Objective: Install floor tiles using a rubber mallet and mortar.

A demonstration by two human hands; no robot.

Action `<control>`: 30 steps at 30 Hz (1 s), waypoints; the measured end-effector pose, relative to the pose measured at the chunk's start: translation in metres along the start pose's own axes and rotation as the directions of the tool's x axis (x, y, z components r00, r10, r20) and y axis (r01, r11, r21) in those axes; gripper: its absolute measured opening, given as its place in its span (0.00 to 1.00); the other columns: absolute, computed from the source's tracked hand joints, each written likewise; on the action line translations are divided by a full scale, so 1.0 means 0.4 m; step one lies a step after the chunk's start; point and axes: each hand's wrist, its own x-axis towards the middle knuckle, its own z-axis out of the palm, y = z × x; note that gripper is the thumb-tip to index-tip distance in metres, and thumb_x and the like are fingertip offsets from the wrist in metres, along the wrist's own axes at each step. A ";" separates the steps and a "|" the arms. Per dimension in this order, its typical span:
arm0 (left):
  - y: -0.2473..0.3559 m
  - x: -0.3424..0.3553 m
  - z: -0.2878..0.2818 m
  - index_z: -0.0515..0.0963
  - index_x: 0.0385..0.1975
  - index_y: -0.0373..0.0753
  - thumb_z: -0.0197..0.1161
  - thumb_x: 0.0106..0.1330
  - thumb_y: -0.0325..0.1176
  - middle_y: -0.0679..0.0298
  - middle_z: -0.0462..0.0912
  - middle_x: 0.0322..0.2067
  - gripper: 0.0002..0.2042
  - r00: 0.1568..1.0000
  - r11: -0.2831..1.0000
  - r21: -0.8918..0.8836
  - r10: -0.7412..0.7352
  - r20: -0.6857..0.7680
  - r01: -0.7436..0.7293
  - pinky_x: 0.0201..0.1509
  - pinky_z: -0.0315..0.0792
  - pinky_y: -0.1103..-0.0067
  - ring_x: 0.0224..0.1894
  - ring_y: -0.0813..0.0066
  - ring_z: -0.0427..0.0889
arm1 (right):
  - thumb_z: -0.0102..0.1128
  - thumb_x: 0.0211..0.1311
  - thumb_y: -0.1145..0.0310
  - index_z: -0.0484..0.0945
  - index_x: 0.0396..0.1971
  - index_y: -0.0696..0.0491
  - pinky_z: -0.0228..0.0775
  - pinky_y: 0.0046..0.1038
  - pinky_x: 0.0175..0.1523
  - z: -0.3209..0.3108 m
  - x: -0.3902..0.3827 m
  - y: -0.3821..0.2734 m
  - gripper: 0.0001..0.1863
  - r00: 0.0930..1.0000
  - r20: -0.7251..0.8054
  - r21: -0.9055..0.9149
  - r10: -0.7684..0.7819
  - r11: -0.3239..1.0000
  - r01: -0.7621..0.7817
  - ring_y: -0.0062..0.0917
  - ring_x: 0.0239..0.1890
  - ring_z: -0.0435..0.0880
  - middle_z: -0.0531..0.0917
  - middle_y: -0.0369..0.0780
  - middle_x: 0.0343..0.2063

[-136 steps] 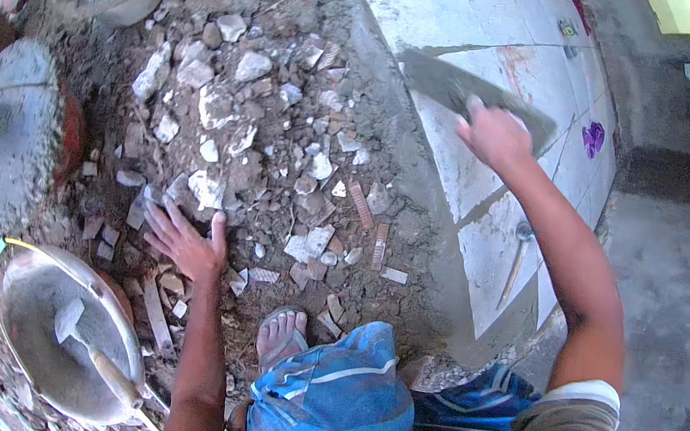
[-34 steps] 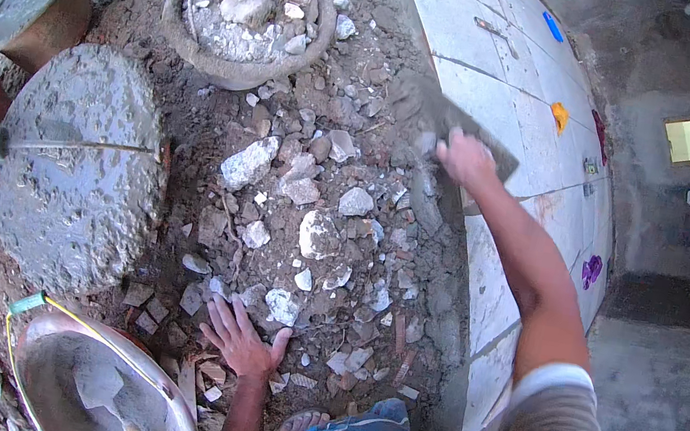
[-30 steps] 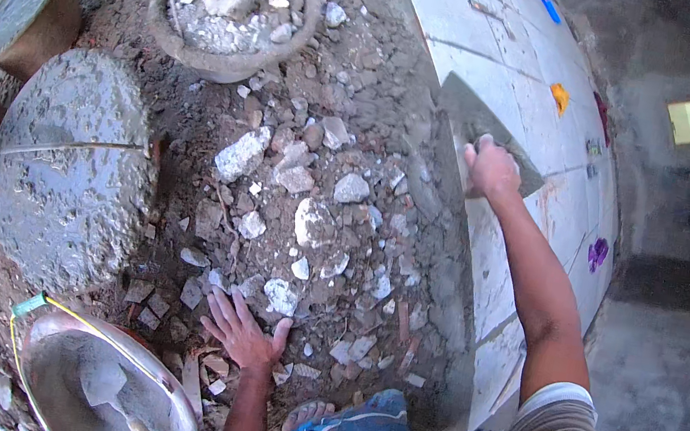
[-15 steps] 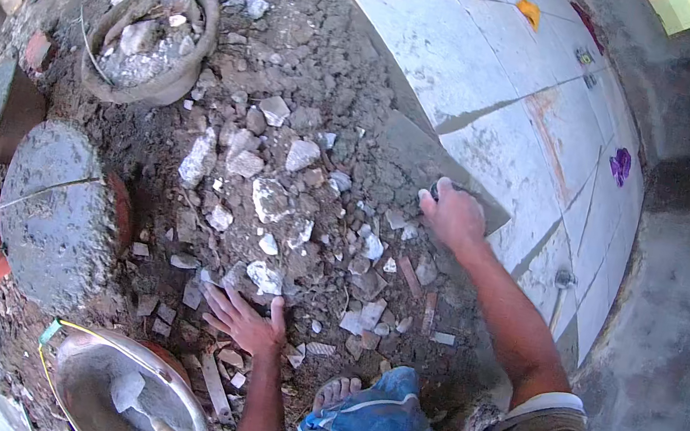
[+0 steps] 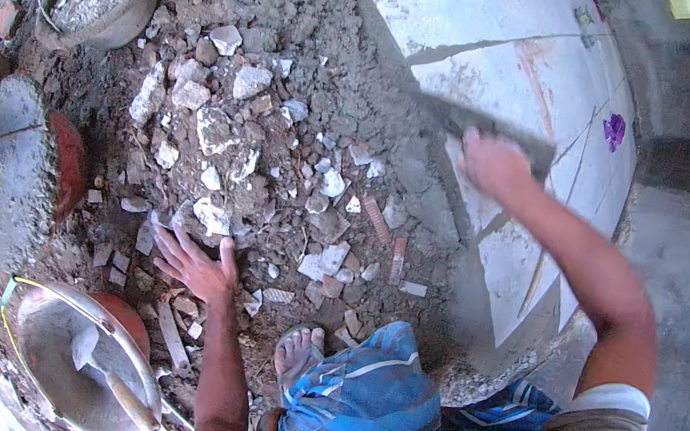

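My right hand point(image 5: 496, 164), smeared by motion, is closed round the handle of a flat rectangular plastering trowel point(image 5: 525, 142). The long dark blade lies over the border between a grey mortar strip point(image 5: 426, 170) and the white tiles point(image 5: 465, 16). Most of the handle is hidden under the fingers. Fingers spread, my left hand point(image 5: 195, 264) rests on the rubble point(image 5: 187, 180) at the lower left, beside a white chunk point(image 5: 212, 216) and broken tile pieces. Nothing shows in its grasp.
Lower left stands a metal pan point(image 5: 51, 308) holding a small trowel point(image 5: 107, 381). Behind it are a mortar-caked round pan point(image 5: 15, 169) and a tub point(image 5: 126, 24) with rubble inside. My bare foot point(image 5: 298, 349) is on the ground. A purple scrap point(image 5: 613, 133) lies on the tiles.
My right hand has swept the trowel to the right, from the mortar strip towards the tiles. My left hand stays at the same place on the rubble. The whole view has shifted.
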 end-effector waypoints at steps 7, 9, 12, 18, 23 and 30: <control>0.036 0.002 -0.002 0.53 0.77 0.41 0.43 0.66 0.76 0.47 0.47 0.78 0.50 1.000 0.999 -0.027 0.020 0.023 -0.019 0.77 0.38 0.41 0.79 0.46 0.48 | 0.53 0.65 0.54 0.79 0.48 0.58 0.79 0.47 0.53 -0.038 -0.144 0.049 0.23 0.983 0.152 -0.003 0.105 0.994 -0.106 0.45 0.47 0.88 0.88 0.52 0.42; 0.046 0.006 0.016 0.53 0.77 0.40 0.43 0.66 0.76 0.47 0.48 0.78 0.50 0.999 0.999 -0.034 -0.019 0.050 0.020 0.77 0.38 0.42 0.79 0.47 0.47 | 0.52 0.63 0.59 0.81 0.47 0.56 0.80 0.47 0.50 -0.050 -0.064 0.047 0.20 0.992 -0.083 0.077 0.093 0.993 -0.087 0.45 0.45 0.88 0.88 0.50 0.41; 0.005 -0.010 0.054 0.55 0.76 0.39 0.47 0.68 0.72 0.47 0.47 0.78 0.47 1.000 1.000 -0.016 0.013 -0.017 -0.013 0.78 0.37 0.43 0.79 0.47 0.48 | 0.54 0.61 0.63 0.86 0.28 0.55 0.81 0.46 0.41 -0.049 0.069 -0.006 0.14 0.995 -0.094 0.102 0.041 0.994 -0.032 0.41 0.41 0.90 0.89 0.47 0.37; 0.012 0.005 0.041 0.55 0.76 0.40 0.46 0.70 0.70 0.45 0.47 0.78 0.44 0.996 0.995 -0.065 0.067 -0.066 -0.071 0.77 0.36 0.41 0.79 0.46 0.47 | 0.52 0.68 0.61 0.76 0.46 0.57 0.82 0.47 0.39 0.184 -0.325 0.135 0.16 0.958 0.275 0.001 0.086 0.996 -0.090 0.44 0.39 0.90 0.88 0.49 0.33; -0.003 -0.008 0.055 0.53 0.77 0.41 0.42 0.71 0.72 0.47 0.47 0.78 0.45 0.997 0.998 0.002 0.067 -0.037 -0.067 0.76 0.39 0.40 0.79 0.47 0.48 | 0.52 0.66 0.61 0.77 0.47 0.54 0.82 0.46 0.38 0.152 -0.415 0.121 0.16 0.966 0.227 -0.049 0.125 0.992 -0.117 0.43 0.34 0.90 0.88 0.47 0.30; -0.028 -0.013 0.056 0.58 0.74 0.39 0.39 0.71 0.72 0.45 0.48 0.77 0.45 0.996 0.997 0.006 0.081 -0.045 -0.080 0.75 0.40 0.38 0.79 0.43 0.49 | 0.54 0.66 0.56 0.74 0.44 0.55 0.80 0.50 0.36 0.297 -0.500 0.169 0.17 0.942 0.308 0.124 0.132 0.976 -0.177 0.43 0.35 0.89 0.87 0.47 0.30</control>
